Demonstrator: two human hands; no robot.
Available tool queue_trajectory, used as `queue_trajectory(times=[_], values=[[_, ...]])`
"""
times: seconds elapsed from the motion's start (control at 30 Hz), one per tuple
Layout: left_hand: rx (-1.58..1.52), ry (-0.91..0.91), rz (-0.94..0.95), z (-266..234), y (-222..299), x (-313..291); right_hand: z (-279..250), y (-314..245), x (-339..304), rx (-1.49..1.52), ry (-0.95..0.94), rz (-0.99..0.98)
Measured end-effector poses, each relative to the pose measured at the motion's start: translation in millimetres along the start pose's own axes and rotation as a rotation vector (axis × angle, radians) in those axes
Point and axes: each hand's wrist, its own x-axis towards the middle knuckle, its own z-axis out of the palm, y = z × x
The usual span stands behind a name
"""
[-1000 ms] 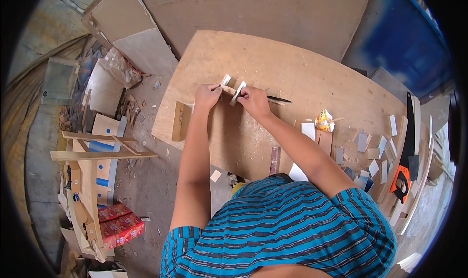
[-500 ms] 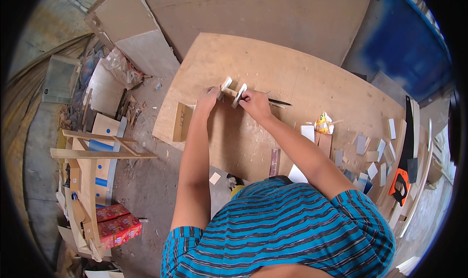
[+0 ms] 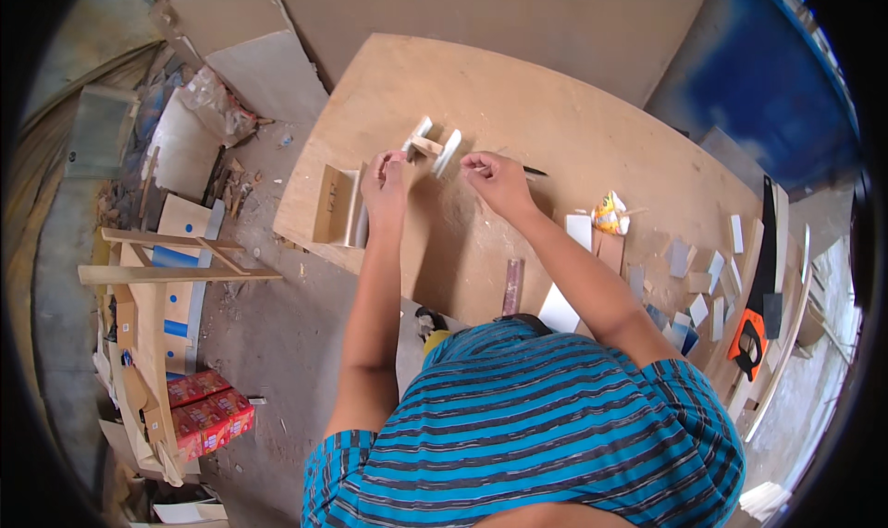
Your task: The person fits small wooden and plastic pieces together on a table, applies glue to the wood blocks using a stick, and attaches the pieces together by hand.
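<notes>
On the far middle of the surface (image 3: 573, 125) sits a small wooden frame (image 3: 426, 146), two pale-edged strips joined by a crossbar, with the left hand (image 3: 383, 186) just beside its left strip and the right hand (image 3: 499, 184) slightly apart from its right one. The left fingers are curled in, but I cannot tell whether they touch the frame; the right fingers are bunched at the tips (whether they pinch something small is too fine to tell). Good handling here would probably mean steadying each strip low, near the joint, pressing evenly from both sides and keeping the strips parallel, since a sideways push could twist the crossbar. The pen (image 3: 535, 171) lies near the right hand, and the brown box (image 3: 331, 206) stands left of the left forearm.
</notes>
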Motion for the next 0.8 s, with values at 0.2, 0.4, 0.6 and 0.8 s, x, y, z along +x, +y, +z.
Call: queue_trajectory(times=[0.2, 0.4, 0.6, 0.8], values=[[-0.047, -0.205, 0.099, -6, 9, -63, -83, -36, -50, 0.095, 0.008, 0.009], [-0.087, -0.454, -0.084, -12, -5, -116, -181, -44, -133, -0.007, 0.273, 0.032], [-0.066, -0.526, -0.208, -1, -8, -147, -177, -15, -205, -0.024, 0.374, 0.208], [-0.038, -0.639, -0.085, 9, -14, -177, -117, -26, -209, 0.01, 0.21, 0.219]])
